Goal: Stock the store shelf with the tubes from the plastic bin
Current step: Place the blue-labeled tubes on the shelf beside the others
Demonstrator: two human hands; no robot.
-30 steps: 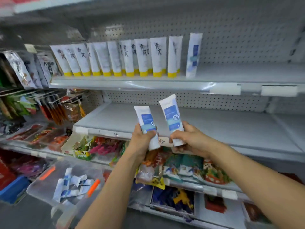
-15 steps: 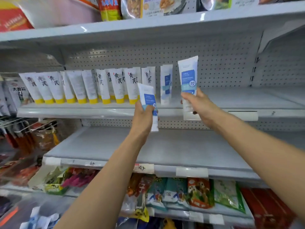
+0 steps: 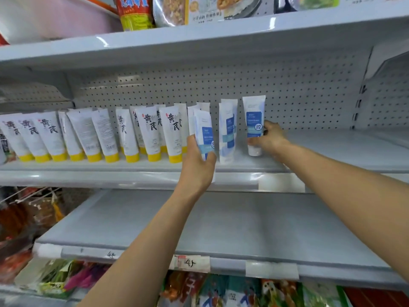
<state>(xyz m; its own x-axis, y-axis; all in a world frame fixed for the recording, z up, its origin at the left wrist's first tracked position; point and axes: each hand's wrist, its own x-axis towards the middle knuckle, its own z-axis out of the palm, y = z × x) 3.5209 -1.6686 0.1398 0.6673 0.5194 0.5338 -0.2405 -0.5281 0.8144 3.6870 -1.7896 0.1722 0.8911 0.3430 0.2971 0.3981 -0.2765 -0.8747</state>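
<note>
Here the right hand (image 3: 269, 138) reaches onto the shelf (image 3: 332, 149), and its grip is closed round the right tube (image 3: 254, 120), with the thumb across the front of the lower part and the fingers curled behind. That tube is upright, white cap down and blue label facing out. The cap is at the shelf surface, a little back from the front edge; I cannot tell if the tube bears its own weight. Just beside it, toward the shelf's left end, the middle tube (image 3: 228, 131) stands on its cap, apart from both hands, with a narrow gap between the two tubes.

The left hand (image 3: 197, 165) is raised in front of the shelf's front edge. Its grip clasps the left tube (image 3: 204, 131) from the side, fingers wrapped over the lower half, so the cap end is mostly hidden behind the palm. This tube is near upright, its top tilted a little to the left, and it is off the shelf. In the view it overlaps the last of the yellow-capped tubes (image 3: 150, 134). Those run in a row from there to the shelf's left end, caps down, tops leaning toward the pegboard (image 3: 287, 85) at the back edge.

Under it, the lower shelf (image 3: 221, 224) carries handwritten labels (image 3: 192, 263) on its front edge, with snack bags (image 3: 232, 293) below. Packets (image 3: 135, 12) stand on the top shelf (image 3: 199, 38).
</note>
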